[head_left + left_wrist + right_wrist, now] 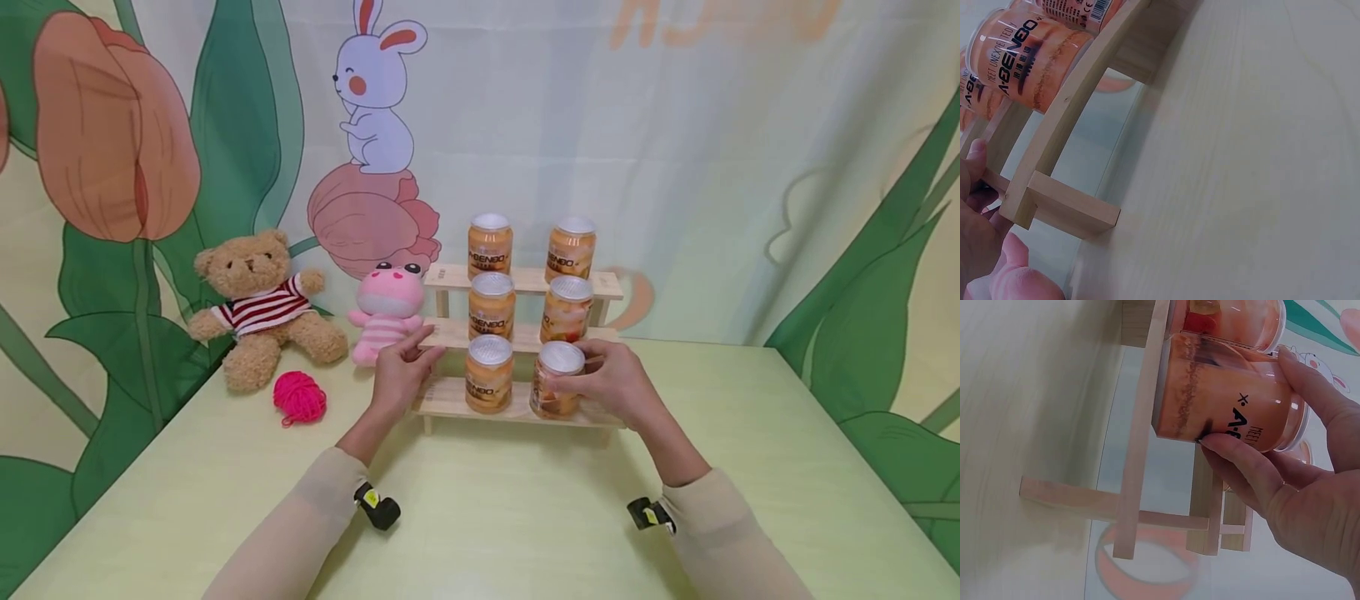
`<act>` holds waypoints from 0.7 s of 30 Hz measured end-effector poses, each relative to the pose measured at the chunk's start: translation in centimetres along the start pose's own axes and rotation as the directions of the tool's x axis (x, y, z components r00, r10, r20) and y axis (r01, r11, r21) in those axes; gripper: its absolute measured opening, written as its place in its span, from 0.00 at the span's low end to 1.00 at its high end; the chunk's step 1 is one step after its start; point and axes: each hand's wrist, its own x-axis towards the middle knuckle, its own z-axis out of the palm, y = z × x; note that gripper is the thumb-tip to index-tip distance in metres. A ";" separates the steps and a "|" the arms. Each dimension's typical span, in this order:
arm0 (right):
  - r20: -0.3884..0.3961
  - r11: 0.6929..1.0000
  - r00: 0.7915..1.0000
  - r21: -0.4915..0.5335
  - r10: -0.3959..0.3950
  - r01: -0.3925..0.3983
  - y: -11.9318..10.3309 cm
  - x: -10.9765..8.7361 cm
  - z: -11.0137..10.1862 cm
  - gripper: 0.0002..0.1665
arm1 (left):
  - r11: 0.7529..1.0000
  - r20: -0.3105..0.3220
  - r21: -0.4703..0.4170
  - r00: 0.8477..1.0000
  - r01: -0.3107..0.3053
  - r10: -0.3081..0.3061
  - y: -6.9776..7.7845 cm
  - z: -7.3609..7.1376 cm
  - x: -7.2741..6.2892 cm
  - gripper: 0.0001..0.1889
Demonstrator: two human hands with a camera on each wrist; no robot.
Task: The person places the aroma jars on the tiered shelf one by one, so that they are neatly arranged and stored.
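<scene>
A three-step wooden rack (450,402) carries orange-labelled cans with silvery lids, two on each step. On the bottom step, my right hand (617,382) grips the right can (557,392), thumb on one side and fingers on the other. In the right wrist view this can (1229,394) is close to the board, with the hand (1310,494) around its lid end. My left hand (401,375) holds the rack's left end; the left wrist view has its thumb and fingers (979,153) at the board's end. Beside the held can stands the left can (489,385).
Left of the rack sit a pink striped plush toy (386,312) and a teddy bear (258,308) in a striped shirt. A ball of pink yarn (299,397) lies in front of them on the pale table (495,517). Behind hangs a printed cloth (697,183).
</scene>
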 end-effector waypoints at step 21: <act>-0.028 1.000 0.999 -0.009 -0.027 0.027 -0.2 0.1 0.7 0.37 | 0.999 -0.011 0.038 1.000 -0.013 0.014 0.3 0.0 0.0 0.23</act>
